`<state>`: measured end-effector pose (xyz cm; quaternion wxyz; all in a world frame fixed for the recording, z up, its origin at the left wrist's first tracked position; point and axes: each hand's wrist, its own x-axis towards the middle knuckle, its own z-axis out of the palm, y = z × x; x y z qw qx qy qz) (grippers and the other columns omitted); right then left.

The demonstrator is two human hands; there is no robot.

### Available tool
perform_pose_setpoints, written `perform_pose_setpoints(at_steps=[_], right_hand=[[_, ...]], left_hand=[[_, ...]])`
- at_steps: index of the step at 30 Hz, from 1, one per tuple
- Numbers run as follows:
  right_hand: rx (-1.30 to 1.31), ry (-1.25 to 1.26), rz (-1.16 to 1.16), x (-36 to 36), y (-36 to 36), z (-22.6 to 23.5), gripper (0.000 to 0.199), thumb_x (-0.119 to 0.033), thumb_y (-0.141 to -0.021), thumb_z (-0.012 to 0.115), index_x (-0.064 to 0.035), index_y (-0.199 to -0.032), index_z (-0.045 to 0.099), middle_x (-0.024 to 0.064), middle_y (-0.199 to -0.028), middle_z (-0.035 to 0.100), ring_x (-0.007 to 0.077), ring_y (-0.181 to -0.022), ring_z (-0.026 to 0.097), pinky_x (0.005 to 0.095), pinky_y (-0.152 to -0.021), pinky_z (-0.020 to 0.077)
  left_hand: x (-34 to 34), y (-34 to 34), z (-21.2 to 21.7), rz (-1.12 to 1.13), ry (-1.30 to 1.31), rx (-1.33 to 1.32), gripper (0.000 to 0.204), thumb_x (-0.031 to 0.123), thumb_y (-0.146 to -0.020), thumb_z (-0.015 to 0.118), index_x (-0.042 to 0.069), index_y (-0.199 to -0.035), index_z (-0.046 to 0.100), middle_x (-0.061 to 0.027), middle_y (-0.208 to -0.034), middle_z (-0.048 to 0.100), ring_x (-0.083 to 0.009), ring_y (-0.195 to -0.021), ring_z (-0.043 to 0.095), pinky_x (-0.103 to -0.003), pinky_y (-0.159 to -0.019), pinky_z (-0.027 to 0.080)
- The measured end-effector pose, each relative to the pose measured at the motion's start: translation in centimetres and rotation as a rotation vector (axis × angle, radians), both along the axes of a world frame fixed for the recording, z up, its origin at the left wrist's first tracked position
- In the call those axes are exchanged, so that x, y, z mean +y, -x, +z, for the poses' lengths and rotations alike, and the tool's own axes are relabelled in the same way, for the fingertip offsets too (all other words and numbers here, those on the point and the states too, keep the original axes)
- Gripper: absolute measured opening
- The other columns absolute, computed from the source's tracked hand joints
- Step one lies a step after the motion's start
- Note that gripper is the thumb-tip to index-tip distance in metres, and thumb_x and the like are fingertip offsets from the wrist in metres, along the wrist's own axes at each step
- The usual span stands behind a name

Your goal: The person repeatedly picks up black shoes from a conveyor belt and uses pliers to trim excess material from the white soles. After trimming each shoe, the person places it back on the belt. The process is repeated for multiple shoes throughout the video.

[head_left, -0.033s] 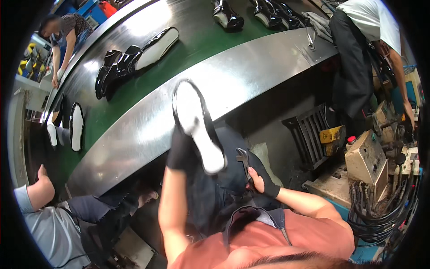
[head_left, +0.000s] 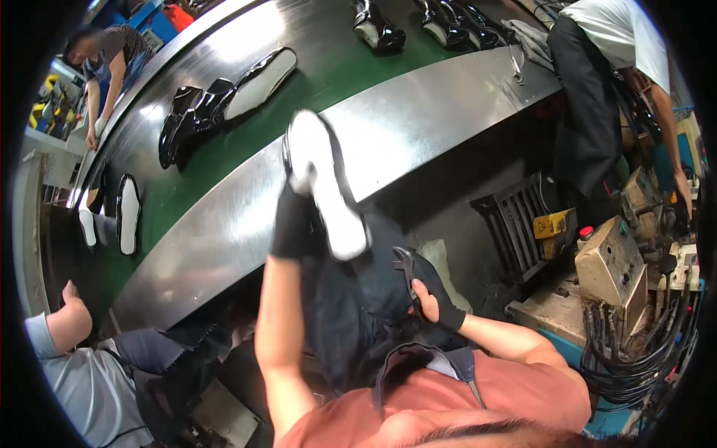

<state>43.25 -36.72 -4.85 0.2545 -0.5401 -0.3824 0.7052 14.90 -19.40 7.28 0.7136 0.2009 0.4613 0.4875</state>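
A glossy black shoe with a white sole (head_left: pixel 334 196) is held sole up over the near metal edge of the conveyor. My left hand (head_left: pixel 294 213), in a black fingerless glove, is closed around its side; most of those fingers are behind the shoe. Close to my lap, my right hand (head_left: pixel 433 301), also gloved, is wrapped around dark metal pincers (head_left: pixel 405 266) with a hooked head pointing up. The head stands apart from the shoe.
A curved green conveyor belt (head_left: pixel 328 82) with a steel edge (head_left: pixel 418 112) carries several black shoes (head_left: pixel 198 123). Co-workers stand at far left and right (head_left: pixel 586 97); another (head_left: pixel 89 381) sits near left. A machine box with a red button (head_left: pixel 609 257) and cables stands on the right.
My left hand and the shoe have moved away from me, up toward the belt and slightly left. My right hand with the pincers has stayed nearly still.
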Motion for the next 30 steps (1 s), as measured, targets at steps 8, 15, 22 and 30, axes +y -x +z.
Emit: perform_pose_setpoints(at_steps=[8,15,22,30], right_hand=[[-0.006,-0.019,0.124,2.5,0.4,1.5,0.044,-0.044,-0.102,0.039,-0.0039,-0.096,0.055,0.0032,-0.077,0.055,0.0110,-0.059,0.057,0.0266,-0.053,0.0492],[0.066,0.068,0.210,3.0,0.0,1.2,0.054,-0.049,-0.102,0.036,-0.0033,-0.089,0.060,0.0019,-0.069,0.056,0.0106,-0.059,0.057,0.0256,-0.053,0.0486],[0.126,0.119,0.173,3.4,0.8,2.3,0.052,-0.049,-0.102,0.035,-0.0041,-0.095,0.060,0.0017,-0.075,0.055,0.0092,-0.060,0.056,0.0235,-0.056,0.0492],[0.091,0.093,0.241,3.1,0.6,0.2,0.049,-0.046,-0.103,0.036,-0.0029,-0.089,0.055,0.0025,-0.077,0.055,0.0107,-0.060,0.056,0.0276,-0.058,0.0504]], left_hand=[[6.9,-2.3,-1.0,-0.778,-0.906,1.110,0.042,0.042,-0.082,0.071,0.010,-0.108,0.068,-0.0157,-0.105,0.067,-0.0285,-0.097,0.065,-0.038,-0.086,0.050],[17.5,10.8,-3.0,0.108,-0.751,2.054,0.068,0.030,-0.079,0.074,0.000,-0.133,0.044,-0.0227,-0.127,0.053,-0.0420,-0.120,0.049,-0.044,-0.103,0.041],[24.0,14.7,-2.4,-0.234,-0.147,2.069,0.076,0.041,-0.074,0.077,0.001,-0.132,0.047,-0.0239,-0.119,0.061,-0.0378,-0.110,0.060,-0.045,-0.094,0.048],[19.9,11.0,-3.6,0.034,-0.431,1.096,0.030,0.028,-0.084,0.069,0.001,-0.095,0.064,-0.0060,-0.077,0.065,-0.0168,-0.074,0.064,-0.028,-0.065,0.049]])
